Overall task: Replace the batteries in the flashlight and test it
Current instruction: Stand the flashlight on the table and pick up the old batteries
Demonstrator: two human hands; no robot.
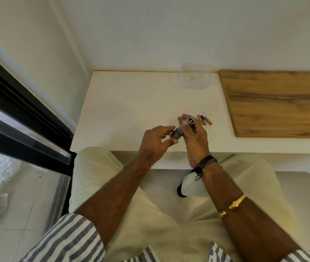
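As held above the worktop's (122,110) front edge: one grey flashlight (177,132), right hand (195,140) curled round its barrel, left hand (156,142) spread beside its head end. Batteries (206,121), at least two, lie just beyond the right hand.

White wall (150,35) rising behind white stone ledge (122,110), brown wood-grain board (273,103) lying there — black-framed glass door (18,114) standing left.
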